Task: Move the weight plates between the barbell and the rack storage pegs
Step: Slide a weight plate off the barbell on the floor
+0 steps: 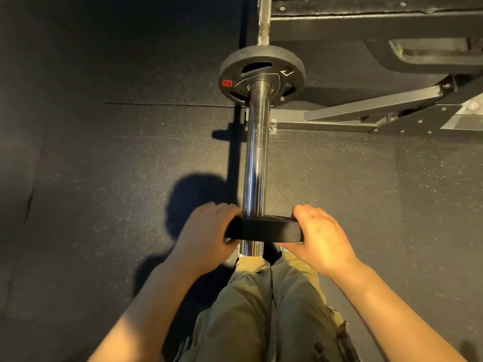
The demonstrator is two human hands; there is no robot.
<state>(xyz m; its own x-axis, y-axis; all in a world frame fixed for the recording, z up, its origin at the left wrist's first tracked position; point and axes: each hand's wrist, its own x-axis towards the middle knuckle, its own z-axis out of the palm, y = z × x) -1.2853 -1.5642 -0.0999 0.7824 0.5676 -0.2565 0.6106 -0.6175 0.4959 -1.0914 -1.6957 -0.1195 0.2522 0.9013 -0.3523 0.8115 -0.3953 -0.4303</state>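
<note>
A chrome barbell sleeve [256, 158] runs from me straight ahead. A small black weight plate [261, 228] sits on the sleeve close to its near end, seen edge-on. My left hand [206, 231] grips the plate's left rim, fingers curled over the far side. My right hand [321, 233] grips its right rim the same way. Farther along, a second black plate [235, 71] with a red label sits against the sleeve's collar. Beyond it the thinner bar shaft [263, 19] continues out of view.
Black speckled rubber flooring [104, 165] lies below. The rack's base and angled steel braces [366, 111] stand to the right of the far plate. My legs in olive trousers [261, 309] are directly under the sleeve's end.
</note>
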